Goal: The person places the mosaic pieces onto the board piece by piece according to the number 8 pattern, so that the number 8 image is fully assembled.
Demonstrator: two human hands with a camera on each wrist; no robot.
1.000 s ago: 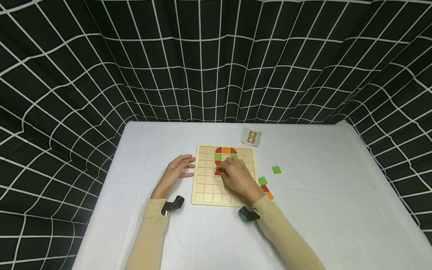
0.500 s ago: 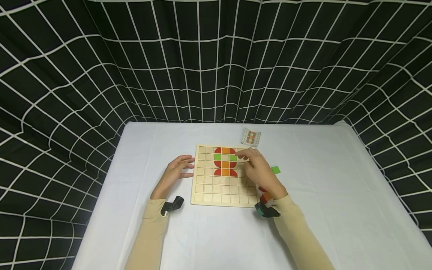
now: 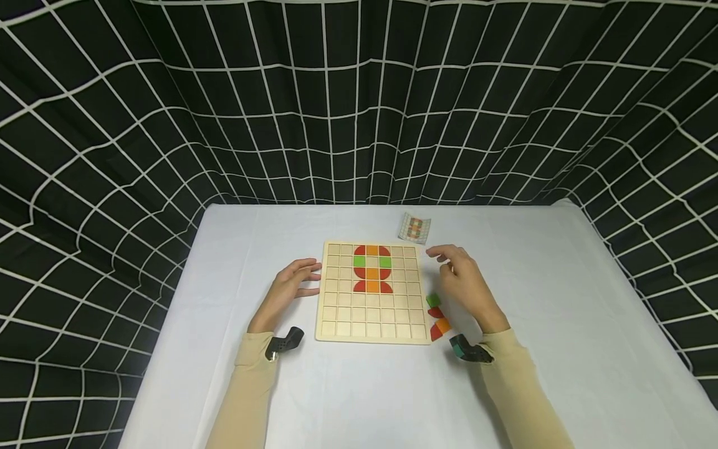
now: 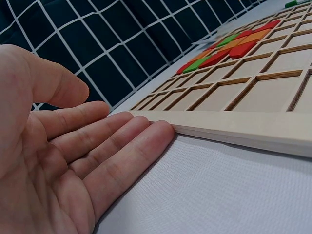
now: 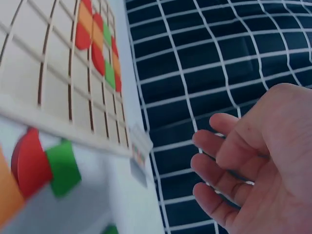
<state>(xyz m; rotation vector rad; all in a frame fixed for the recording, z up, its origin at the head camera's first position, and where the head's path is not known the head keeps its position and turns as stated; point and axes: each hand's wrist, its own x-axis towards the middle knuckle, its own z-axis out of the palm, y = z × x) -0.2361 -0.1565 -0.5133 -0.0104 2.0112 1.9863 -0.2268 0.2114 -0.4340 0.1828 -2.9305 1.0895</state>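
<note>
A wooden grid board (image 3: 373,317) lies flat on the table. Red, orange and green tiles form a pattern in its upper middle, with orange tiles (image 3: 373,286) down the centre and a green tile (image 3: 359,262) at each side of one bare cell. My left hand (image 3: 285,293) rests on the cloth, fingers extended, fingertips at the board's left edge (image 4: 234,127). Right of the board my right hand (image 3: 465,284) hovers with loosely bent fingers, and nothing shows in it. Beside the board's right edge lie loose tiles: a green one (image 3: 434,300), red ones (image 3: 435,312) and an orange one (image 3: 443,325).
A small pattern card (image 3: 415,228) lies behind the board's far right corner. White cloth covers the table (image 3: 269,231), and a black curtain (image 3: 314,137) with white grid lines stands around it. Part of another green tile (image 5: 111,229) shows in the right wrist view.
My right hand has lifted off the pattern and moved right, past the board's edge, uncovering the tiles beneath it. It now hides the separate green tile. My left hand stays put.
</note>
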